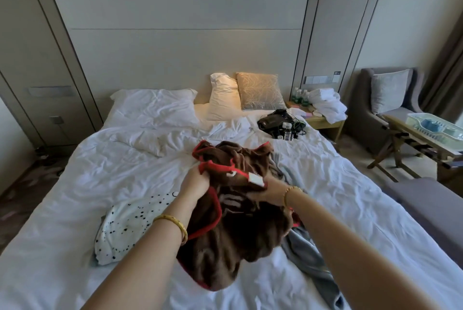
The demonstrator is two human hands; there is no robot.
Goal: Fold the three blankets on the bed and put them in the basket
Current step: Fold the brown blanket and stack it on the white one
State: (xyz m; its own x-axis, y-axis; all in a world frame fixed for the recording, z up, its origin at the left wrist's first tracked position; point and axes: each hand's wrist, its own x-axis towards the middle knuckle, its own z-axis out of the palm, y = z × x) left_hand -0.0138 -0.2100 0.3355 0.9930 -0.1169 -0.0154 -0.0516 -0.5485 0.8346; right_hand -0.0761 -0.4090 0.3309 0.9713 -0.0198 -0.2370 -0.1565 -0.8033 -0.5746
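- evidently both hands, left hand (196, 179) and right hand (271, 190), had fingers curled, gripping the brown blanket (233, 229) by its red edge to find corners
- spotted blanket (130, 224) and grey blanket (308, 254) lay waiting on the bed (87, 179)

The brown blanket (235, 229) is soft, matt fleece with red cloth edging; left of it lies a white black-spotted cloth blanket (130, 224); right of it a grey matt one (308, 257); beneath, the bed (75, 184) has crumpled white cotton-like sheets.

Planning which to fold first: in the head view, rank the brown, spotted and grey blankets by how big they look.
1. brown blanket, lifted nearer the camera by left hand and right hand, so possibly flattered.
2-3. spotted blanket and grey blanket: both partly hidden, unsure.
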